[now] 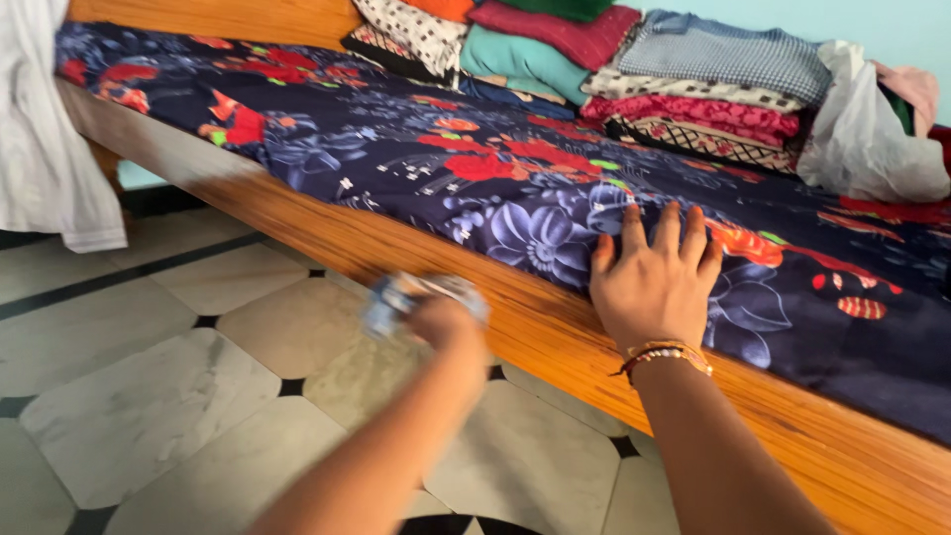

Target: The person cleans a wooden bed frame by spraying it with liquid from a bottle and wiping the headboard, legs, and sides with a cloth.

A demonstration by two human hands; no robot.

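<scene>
The left hand (446, 322) is smeared by motion blur — its fingers cannot be told apart. The small bluish-white object (396, 297) in them is too blurred to identify. Both forearms run off the bottom edge.

At twelve o'clock from me a stack of folded clothes (634, 69) sits against the pale blue wall (892, 25). At two, a white plastic bag (867, 129). At ten, white cloth (45, 129) hangs over grey floor tiles (129, 406).
</scene>
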